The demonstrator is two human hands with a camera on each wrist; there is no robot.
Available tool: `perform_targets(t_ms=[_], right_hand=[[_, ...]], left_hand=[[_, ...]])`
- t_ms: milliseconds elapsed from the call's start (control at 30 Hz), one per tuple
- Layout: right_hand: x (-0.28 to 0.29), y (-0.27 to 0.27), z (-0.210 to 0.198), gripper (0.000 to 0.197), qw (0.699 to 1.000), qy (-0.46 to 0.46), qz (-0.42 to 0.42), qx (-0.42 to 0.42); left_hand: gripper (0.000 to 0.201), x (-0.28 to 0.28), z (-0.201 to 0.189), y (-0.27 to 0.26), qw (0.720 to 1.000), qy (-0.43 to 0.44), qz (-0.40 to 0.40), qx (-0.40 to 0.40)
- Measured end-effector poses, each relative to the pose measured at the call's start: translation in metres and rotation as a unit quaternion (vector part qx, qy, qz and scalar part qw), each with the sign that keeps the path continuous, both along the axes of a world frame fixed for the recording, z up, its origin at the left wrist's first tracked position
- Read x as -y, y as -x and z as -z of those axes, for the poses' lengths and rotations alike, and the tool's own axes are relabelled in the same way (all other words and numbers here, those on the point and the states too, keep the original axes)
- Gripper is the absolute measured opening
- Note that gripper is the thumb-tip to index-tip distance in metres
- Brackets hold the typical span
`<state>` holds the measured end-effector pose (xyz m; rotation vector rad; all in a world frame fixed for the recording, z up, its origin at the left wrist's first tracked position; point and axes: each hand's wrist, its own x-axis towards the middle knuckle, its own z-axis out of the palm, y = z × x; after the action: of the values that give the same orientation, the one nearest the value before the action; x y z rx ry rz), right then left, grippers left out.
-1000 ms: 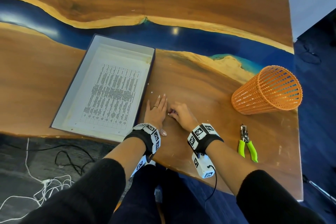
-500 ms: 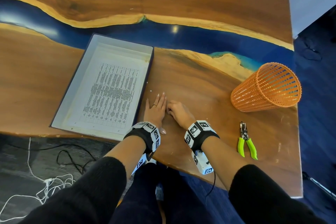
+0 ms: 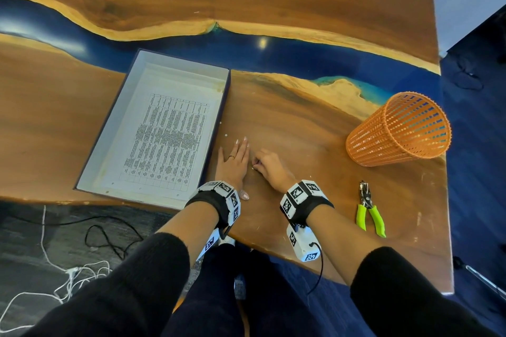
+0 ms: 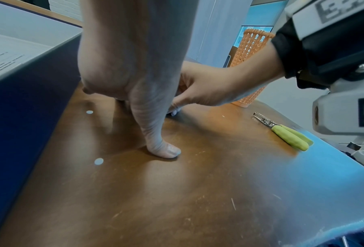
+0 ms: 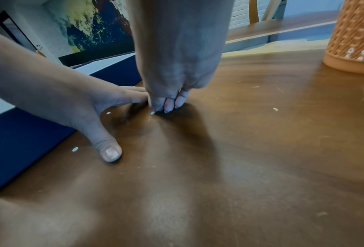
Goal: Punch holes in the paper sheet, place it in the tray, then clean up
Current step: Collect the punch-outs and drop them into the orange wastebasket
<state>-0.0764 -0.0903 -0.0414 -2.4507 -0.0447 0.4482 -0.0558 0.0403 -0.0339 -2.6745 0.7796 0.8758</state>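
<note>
The printed paper sheet [image 3: 164, 139] lies inside the grey tray [image 3: 178, 61]. My left hand [image 3: 235, 159] rests flat on the wood just right of the tray, fingers straight, thumb [image 4: 164, 150] spread out. My right hand [image 3: 267, 165] sits against it, its curled fingertips [image 5: 169, 105] bunched down on the table and pinching at a small white paper dot [image 5: 152, 113]. Other paper dots [image 4: 98, 161] [image 4: 89, 112] lie by the tray wall near the left hand. The green-handled hole punch [image 3: 369, 208] lies on the table right of my right wrist.
An orange mesh basket [image 3: 397, 131] stands at the right, near the table's right edge. Two more dots [image 3: 226, 135] [image 3: 220, 123] lie beyond my left fingertips. The near table edge runs just under both wrists. Cables lie on the floor at the lower left.
Barely anything: both hands stay side by side at the same spot, the right fingertips still working against the left hand's edge. The head view has drifted slightly.
</note>
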Motion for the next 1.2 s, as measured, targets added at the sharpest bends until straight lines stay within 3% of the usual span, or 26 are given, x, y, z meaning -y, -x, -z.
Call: perform_targets(t_ms=[333, 867, 1067, 1200], right_hand=[[0.003, 0.0023, -0.0019, 0.005, 0.999, 0.02, -0.035, 0.031], [-0.0032, -0.0013, -0.0007, 0.021, 0.989, 0.115, -0.092, -0.014], [-0.0018, -0.0008, 0.0012, 0.022, 0.993, 0.084, -0.078, -0.016], [0.0045, 0.0017, 0.0042, 0.017, 0.999, 0.036, -0.022, -0.005]], left_hand=[[0.142, -0.0009, 0.0008, -0.0001, 1.0, 0.003, 0.0, -0.001], [0.142, -0.0003, 0.002, -0.0011, 1.0, 0.0, 0.001, -0.008], [0.141, 0.0002, 0.0031, -0.0007, 1.0, 0.006, -0.002, -0.003], [0.142, -0.0007, 0.0032, -0.0008, 1.0, 0.002, 0.001, 0.0]])
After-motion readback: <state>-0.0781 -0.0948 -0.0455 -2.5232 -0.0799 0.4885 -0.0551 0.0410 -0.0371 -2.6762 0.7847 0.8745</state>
